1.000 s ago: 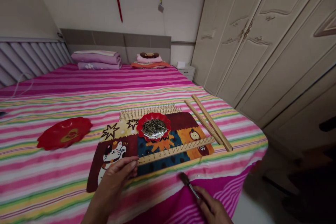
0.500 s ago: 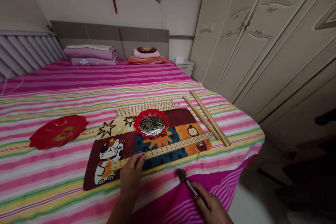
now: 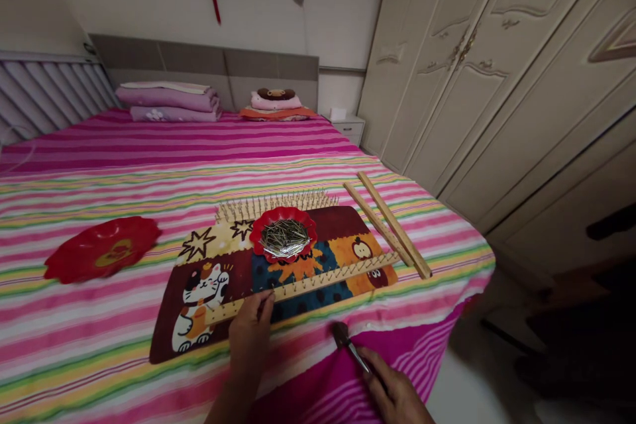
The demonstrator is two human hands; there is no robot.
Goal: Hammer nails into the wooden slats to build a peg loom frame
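My left hand (image 3: pixel 252 321) is pinched closed at the top of a narrow wooden strip (image 3: pixel 318 281), around a nail mostly hidden by the fingertips. A row of slanting nails stands in the strip to the right of these fingers; small holes or nail tips show to the left. In my right hand (image 3: pixel 392 387) is a hammer (image 3: pixel 358 356), gripped by its handle, its dark head low over the bed's near edge and apart from the strip. The strip lies across a patterned mat (image 3: pixel 163 318). Behind it sits a red scalloped bowl (image 3: pixel 256 245) full of loose nails.
Strips studded with upright nails (image 3: pixel 278 202) lie behind the bowl. Two bare wooden strips (image 3: pixel 395 225) rest at the mat's right. A red scalloped dish (image 3: pixel 79 252) is at left on the striped bedspread (image 3: pixel 99 331). A wardrobe (image 3: pixel 497 73) stands to the right.
The view has shifted slightly. My left hand stays pinched at the same place on the strip, and the hammer remains low at the right with little visible movement.
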